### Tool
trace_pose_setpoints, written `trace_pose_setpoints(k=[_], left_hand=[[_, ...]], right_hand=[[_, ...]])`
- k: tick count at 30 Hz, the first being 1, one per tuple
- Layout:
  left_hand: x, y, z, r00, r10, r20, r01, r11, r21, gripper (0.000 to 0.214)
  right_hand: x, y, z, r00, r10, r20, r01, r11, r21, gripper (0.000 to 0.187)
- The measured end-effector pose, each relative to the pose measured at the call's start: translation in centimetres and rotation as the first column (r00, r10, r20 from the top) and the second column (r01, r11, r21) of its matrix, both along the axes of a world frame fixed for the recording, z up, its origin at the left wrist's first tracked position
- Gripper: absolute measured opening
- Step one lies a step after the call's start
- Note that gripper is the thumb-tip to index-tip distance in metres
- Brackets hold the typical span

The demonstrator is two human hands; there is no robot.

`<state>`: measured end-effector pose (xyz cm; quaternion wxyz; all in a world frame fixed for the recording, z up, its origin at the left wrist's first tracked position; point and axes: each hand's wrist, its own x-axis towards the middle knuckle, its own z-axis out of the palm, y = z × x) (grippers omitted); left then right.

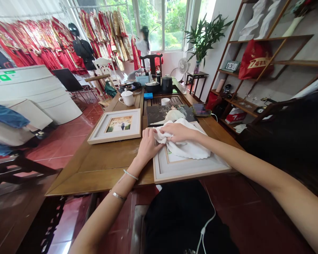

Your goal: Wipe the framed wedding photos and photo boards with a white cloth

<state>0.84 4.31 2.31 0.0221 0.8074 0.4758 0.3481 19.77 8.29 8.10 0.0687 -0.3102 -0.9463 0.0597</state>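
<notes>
A picture frame (pixel 161 173) with a pale wooden edge lies flat at the table's near edge, in front of me. Over its upper part is bunched a white cloth (pixel 193 150), which covers most of the picture inside. My right hand (pixel 178 132) is closed on the cloth and presses it toward the frame's far left corner. My left hand (pixel 148 143) is at the frame's left edge, its fingers bent over the rim beside the cloth; its thumb reaches toward the cloth. Just beyond lies a dark photo panel (pixel 157 114), partly under the cloth.
Left on the wooden table (pixel 108 167) lies a second framed photo (pixel 119 125). Farther back are a white lidded mug (pixel 127 98), a small white cup (pixel 165 101) and a black pot (pixel 166 84). A person in black sits close at the right; two people stand near the garment racks.
</notes>
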Motion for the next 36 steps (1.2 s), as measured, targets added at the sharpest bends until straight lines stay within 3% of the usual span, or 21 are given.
trace_pose_setpoints(k=[3, 5, 12, 16, 20, 25, 30, 36], left_hand=[[-0.1, 0.3, -0.3, 0.998, -0.054, 0.024, 0.054, 0.999, -0.008, 0.064], [-0.3, 0.6, -0.5, 0.995, -0.096, 0.004, 0.096, 0.993, -0.067, 0.068], [-0.4, 0.8, -0.7, 0.997, -0.081, -0.019, 0.078, 0.988, -0.130, 0.065], [-0.4, 0.8, -0.8, 0.997, -0.072, -0.011, 0.070, 0.988, -0.139, 0.055], [-0.6, 1.0, -1.1, 0.995, -0.098, -0.002, 0.096, 0.982, -0.163, 0.045], [-0.8, 1.1, -1.4, 0.993, -0.121, 0.005, 0.120, 0.978, -0.173, 0.039], [-0.9, 1.2, -1.3, 0.992, -0.127, -0.009, 0.123, 0.975, -0.184, 0.035], [-0.8, 1.5, -1.7, 0.993, -0.115, -0.005, 0.112, 0.978, -0.175, 0.031]], right_hand=[[1.4, -0.9, 0.4, 0.994, 0.099, -0.037, -0.103, 0.990, -0.099, 0.033], [2.7, -1.8, 0.5, 0.991, 0.120, -0.063, -0.129, 0.979, -0.157, 0.034], [8.7, -6.5, 1.0, 0.993, -0.039, -0.110, 0.013, 0.974, -0.226, 0.032], [11.0, -8.2, 1.0, 0.989, -0.054, -0.141, 0.034, 0.989, -0.142, 0.028], [12.1, -6.8, 0.3, 0.985, -0.095, -0.145, 0.104, 0.993, 0.055, 0.028], [12.5, -2.3, -0.8, 0.960, -0.236, -0.149, 0.263, 0.942, 0.210, 0.030], [11.3, 0.1, -1.7, 0.913, -0.365, -0.184, 0.400, 0.890, 0.217, 0.035], [10.8, -2.1, -2.0, 0.934, -0.326, -0.149, 0.347, 0.926, 0.152, 0.050]])
